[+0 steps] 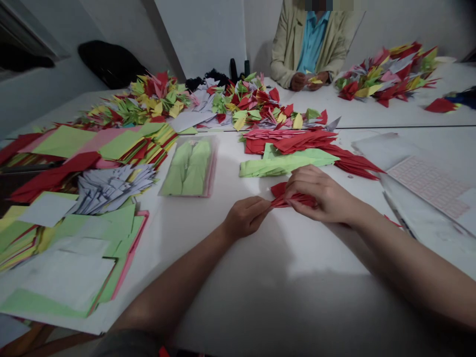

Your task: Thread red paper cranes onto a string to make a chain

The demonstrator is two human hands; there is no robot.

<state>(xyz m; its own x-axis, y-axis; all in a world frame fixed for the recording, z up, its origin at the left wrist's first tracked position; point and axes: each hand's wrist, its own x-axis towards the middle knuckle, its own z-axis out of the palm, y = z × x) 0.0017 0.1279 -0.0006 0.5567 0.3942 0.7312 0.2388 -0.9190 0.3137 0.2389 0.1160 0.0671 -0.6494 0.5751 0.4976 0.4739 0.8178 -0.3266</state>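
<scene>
My left hand and my right hand pinch a folded strip of red paper between them, low over the white table. The left hand grips its near end, while the right fingers press down over the middle and far end. Just beyond my right fingertips lies a flat bundle of light green folded paper. Long, pointed red folded pieces lie behind that bundle, and the nearest tips reach toward my right hand.
Stacks of coloured paper and grey-white folded pieces cover the left side. A plastic sleeve of green paper lies centrally. Heaps of multicoloured folded paper lie beyond. A pink-gridded sheet lies right. Across the table, a seated person's hands hold yellow paper.
</scene>
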